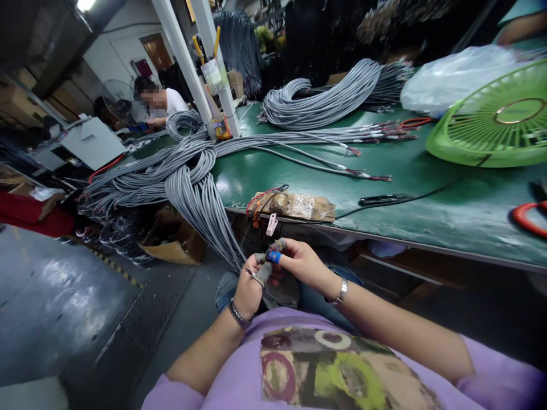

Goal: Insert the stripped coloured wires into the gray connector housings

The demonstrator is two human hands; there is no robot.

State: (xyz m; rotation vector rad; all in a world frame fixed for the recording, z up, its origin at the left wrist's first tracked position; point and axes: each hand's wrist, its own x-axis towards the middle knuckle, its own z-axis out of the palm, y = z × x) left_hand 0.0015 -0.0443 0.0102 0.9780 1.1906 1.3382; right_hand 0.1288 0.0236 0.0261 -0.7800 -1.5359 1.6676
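Above my lap, just off the table's front edge, my left hand is closed on a grey cable, of which only a short piece shows by the fingers. Facing it, my right hand pinches the thin dark wires at the cable's end; its fingertips meet those of the left. Grey wraps cover fingers on both hands, and a blue wrap is on the right thumb. A thick bundle of grey cables hangs over the table edge down to the left hand. The fingers hide most of the held end.
On the green table lie more cables with stripped ends, a coiled cable bundle, a taped wooden block, a black pen-like tool, red-handled scissors and a green fan. A person works at the back left.
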